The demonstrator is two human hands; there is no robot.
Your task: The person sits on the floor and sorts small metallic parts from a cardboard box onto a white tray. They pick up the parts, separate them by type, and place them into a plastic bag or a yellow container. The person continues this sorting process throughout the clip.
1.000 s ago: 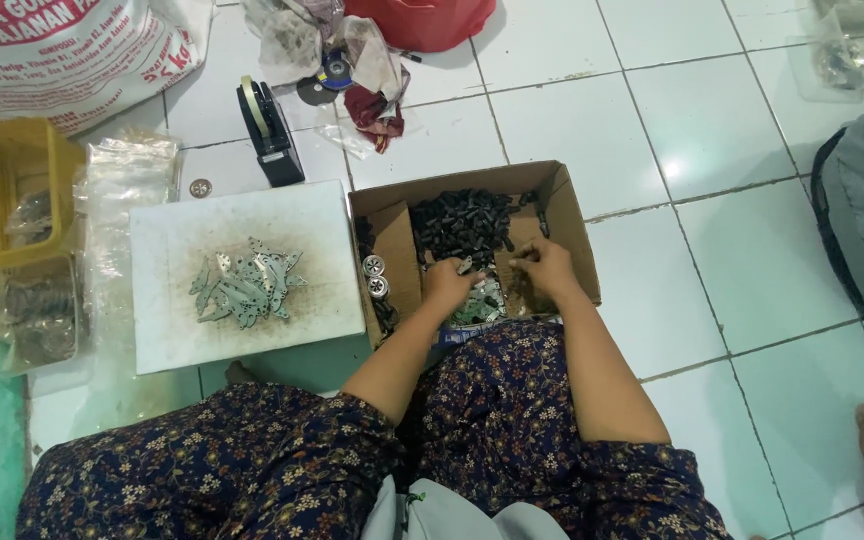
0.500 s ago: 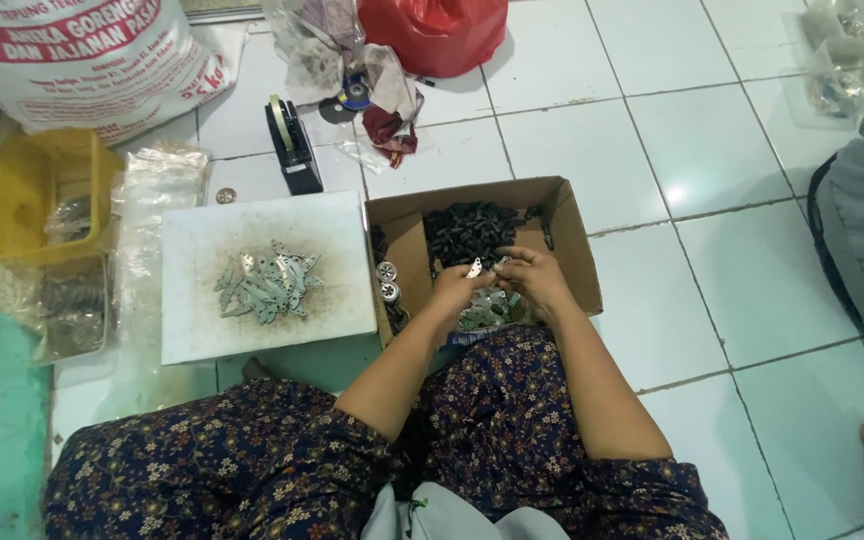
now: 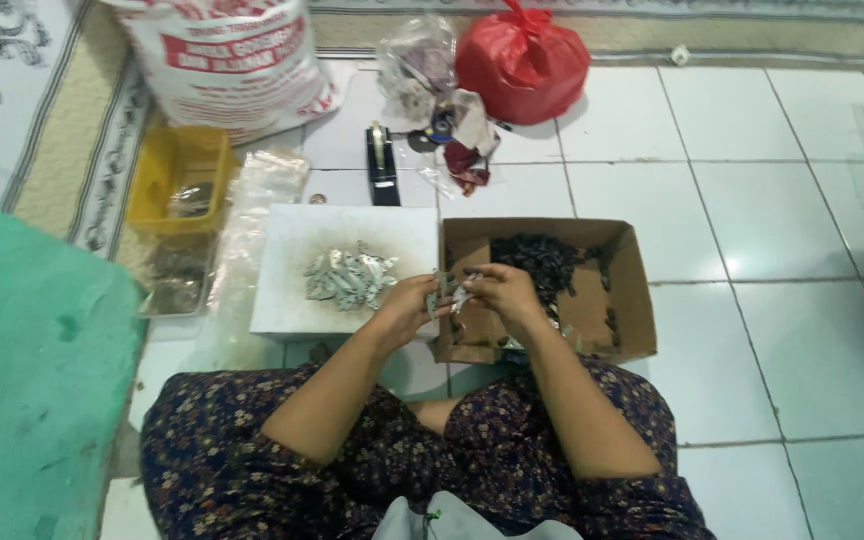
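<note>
together, both hands (image 3: 457, 297) closed around small silvery metal pieces (image 3: 449, 290)

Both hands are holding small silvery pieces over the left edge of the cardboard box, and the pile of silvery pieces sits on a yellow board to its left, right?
Not quite. The head view shows the pile of silvery pieces on a white board, not a yellow one. The rest holds: left hand and right hand hold small silvery pieces over the cardboard box's left edge.

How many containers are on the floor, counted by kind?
Cardboard box: 1
Yellow tray: 1
Red bag: 1
White sack: 1
Total: 4
</note>
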